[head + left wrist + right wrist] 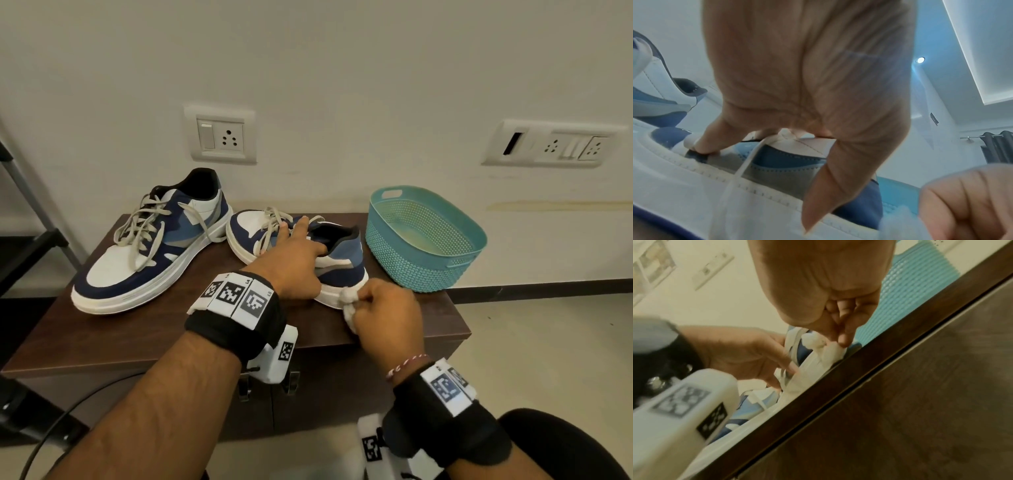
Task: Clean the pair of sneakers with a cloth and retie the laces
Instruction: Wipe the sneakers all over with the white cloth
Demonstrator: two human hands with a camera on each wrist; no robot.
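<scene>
Two blue-and-white sneakers with loose grey laces stand on a dark wooden cabinet top (164, 335). The left sneaker (150, 246) lies untouched, toe toward me. My left hand (298, 250) spans the right sneaker (342, 267), fingers over its laces and thumb at the collar, gripping it (777, 162). My right hand (380, 305) pinches a bunched white cloth (347, 303) against the white sole at that sneaker's heel. In the right wrist view the cloth (822, 347) sits under the fingertips at the cabinet edge.
A teal perforated plastic basket (424, 240) stands at the cabinet's right end, close behind the held sneaker. Wall sockets (221, 135) are on the wall behind. The cabinet's front edge runs just below my hands. A dark chair (565, 445) is at lower right.
</scene>
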